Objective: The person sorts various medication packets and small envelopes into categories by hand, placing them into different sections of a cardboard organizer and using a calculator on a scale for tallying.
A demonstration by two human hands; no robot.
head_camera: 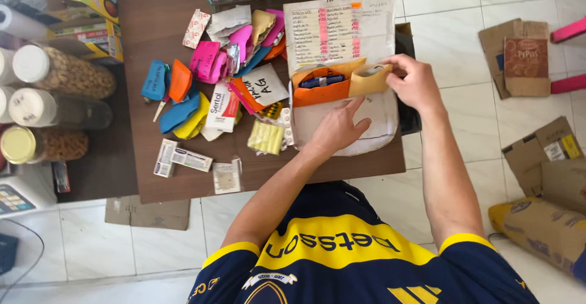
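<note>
An open white folder [378, 121] with a handwritten list sheet [339, 29] lies on the brown table [152, 11]. It has an orange pocket [320, 90] with a dark blue item inside and a tan paper pocket [369, 81] beside it. My right hand [415, 84] pinches the top edge of the tan pocket. My left hand [339, 127] rests flat on the folder's lower flap, index finger pointing up toward the pockets, holding nothing.
Left of the folder lies a heap of coloured paper pockets [207, 66] and small medicine boxes [221, 105]. Jars [61, 72] with light lids lie at the table's left. Flattened cardboard [519, 57] lies on the tiled floor at right.
</note>
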